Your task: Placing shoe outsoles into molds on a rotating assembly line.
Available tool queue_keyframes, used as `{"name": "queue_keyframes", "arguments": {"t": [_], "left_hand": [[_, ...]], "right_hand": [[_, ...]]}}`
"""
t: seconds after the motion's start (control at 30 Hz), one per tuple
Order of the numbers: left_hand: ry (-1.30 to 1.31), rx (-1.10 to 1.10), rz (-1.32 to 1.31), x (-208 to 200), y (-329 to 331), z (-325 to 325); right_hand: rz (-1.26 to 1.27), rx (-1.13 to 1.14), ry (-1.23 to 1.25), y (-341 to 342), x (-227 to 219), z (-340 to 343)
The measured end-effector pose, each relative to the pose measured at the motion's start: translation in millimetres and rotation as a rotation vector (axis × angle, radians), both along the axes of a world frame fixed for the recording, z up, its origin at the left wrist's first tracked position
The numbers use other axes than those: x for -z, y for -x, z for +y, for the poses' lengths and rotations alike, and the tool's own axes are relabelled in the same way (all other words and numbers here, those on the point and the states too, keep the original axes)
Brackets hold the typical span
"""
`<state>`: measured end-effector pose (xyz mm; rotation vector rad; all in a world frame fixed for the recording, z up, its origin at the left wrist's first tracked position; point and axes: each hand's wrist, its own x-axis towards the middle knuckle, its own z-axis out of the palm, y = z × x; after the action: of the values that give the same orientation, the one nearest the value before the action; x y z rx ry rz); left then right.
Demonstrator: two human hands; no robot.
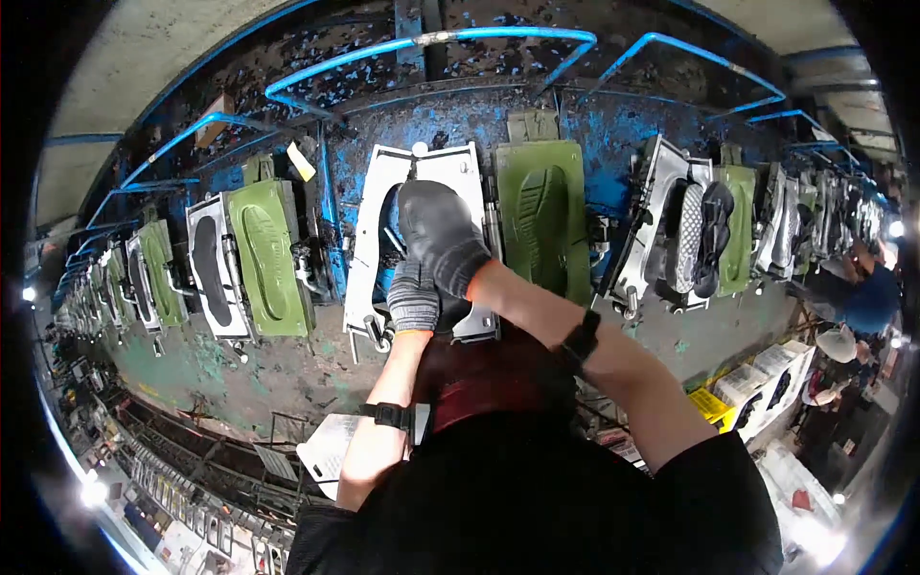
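Both my hands wear grey knitted gloves and meet over an opened silver shoe-sole mould (366, 278). Its cavity is partly hidden beneath them. My right hand (436, 225) crosses in from the right and lies above the upper part of the cavity. It looks closed, with its fingers together, and whatever it grips is hidden. Just below it, touching its wrist side, is my left hand (414, 292), whose fingers are covered by the right one. Beside them on the right, the mould's green half (544, 225) lies folded open, showing a sole-shaped hollow.
More opened moulds line both sides, including a green half (264, 254) at left and a silver half (647, 225) with soles at right. Blue pipe rails (436, 38) run behind. Boxes (767, 383) stand at lower right; a person in blue (867, 297) is at far right.
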<state>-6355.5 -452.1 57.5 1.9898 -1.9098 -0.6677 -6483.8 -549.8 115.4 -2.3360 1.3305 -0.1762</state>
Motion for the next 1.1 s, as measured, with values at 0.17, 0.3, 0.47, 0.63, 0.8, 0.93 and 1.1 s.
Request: {"name": "queue_keyframes", "arguments": {"t": [0.17, 0.3, 0.47, 0.63, 0.8, 0.93, 1.1], "left_hand": [[-0.328, 0.326, -0.298, -44, -14, 23], [-0.211, 0.172, -0.573, -80, -70, 35], [-0.434, 0.117, -0.275, -34, -116, 42], [-0.635, 0.466, -0.185, -3, -110, 100], [-0.270, 0.745, 0.311, -32, -71, 78], [-0.162, -0.021, 0.532, -47, -71, 33], [0.431, 0.304, 0.029, -36, 0, -47]], "right_hand": [[0.517, -0.745, -0.002, -56, 6, -16], [0.518, -0.689, 0.140, -20, -47, -14], [0.385, -0.530, 0.128, 7, 20, 2], [0.193, -0.325, 0.262, -9, -3, 36], [0.057, 0.142, 0.122, -17, 12, 142], [0.160, 0.296, -0.144, -23, 8, 228], [0.173, 0.239, -0.207, -18, 5, 235]]}}
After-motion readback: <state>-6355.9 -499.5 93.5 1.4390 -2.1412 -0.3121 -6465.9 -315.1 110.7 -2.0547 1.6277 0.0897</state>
